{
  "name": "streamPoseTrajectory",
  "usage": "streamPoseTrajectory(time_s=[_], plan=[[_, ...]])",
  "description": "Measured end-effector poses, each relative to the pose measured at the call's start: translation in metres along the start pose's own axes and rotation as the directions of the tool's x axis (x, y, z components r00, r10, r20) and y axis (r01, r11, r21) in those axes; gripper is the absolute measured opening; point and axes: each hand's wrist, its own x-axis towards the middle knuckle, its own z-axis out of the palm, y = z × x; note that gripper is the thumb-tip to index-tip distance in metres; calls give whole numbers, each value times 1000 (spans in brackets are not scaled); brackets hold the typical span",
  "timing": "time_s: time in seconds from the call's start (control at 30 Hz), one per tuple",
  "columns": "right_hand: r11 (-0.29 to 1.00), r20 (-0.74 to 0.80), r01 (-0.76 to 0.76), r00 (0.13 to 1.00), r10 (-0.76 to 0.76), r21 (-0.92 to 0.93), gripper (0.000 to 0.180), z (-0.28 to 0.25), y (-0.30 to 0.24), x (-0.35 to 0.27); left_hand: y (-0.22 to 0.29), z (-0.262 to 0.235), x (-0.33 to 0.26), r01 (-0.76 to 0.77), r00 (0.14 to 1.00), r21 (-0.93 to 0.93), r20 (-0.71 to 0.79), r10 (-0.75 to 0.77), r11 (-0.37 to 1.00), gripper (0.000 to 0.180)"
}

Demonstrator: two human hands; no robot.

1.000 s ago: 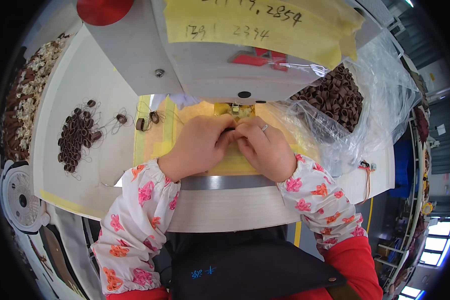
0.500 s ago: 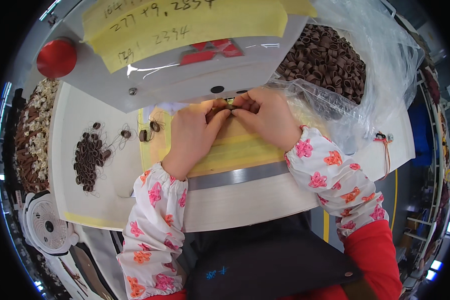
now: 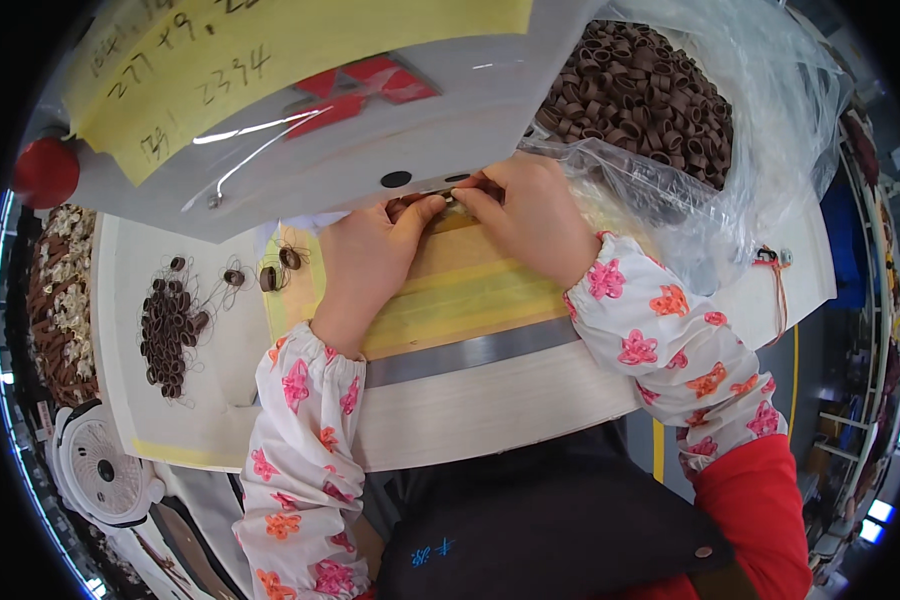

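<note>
Both hands pinch one small brown loop (image 3: 448,200) under the white machine head (image 3: 370,150): left hand (image 3: 370,255) and right hand (image 3: 530,215), grip closed on it. Judged light, soft and floppy; best held by its edges

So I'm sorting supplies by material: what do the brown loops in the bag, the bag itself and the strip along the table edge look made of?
The brown loops look like woven elastic or fabric band: matte, ribbed, softly curled. The bag seems thin clear plastic film: glossy, crinkled, see-through. The strip looks like bare metal, grey with a dull sheen, though painted trim is possible.
</note>
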Motion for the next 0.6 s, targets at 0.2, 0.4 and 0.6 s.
streamPoseTrajectory(time_s=[0.2,0.4,0.6], plan=[[999,-20,35,999,-36,-29,14,0,4,1,-1,-3,3,-3,1000,22,28,2,1000,33],[998,17,50,999,-50,-44,15,1,7,2,-1,-7,2,8,999,60,46,-11,998,37],[993,41,73,997,-70,-97,15,-2,5,7,4,-10,2,41,997,23,66,-43,999,38]])
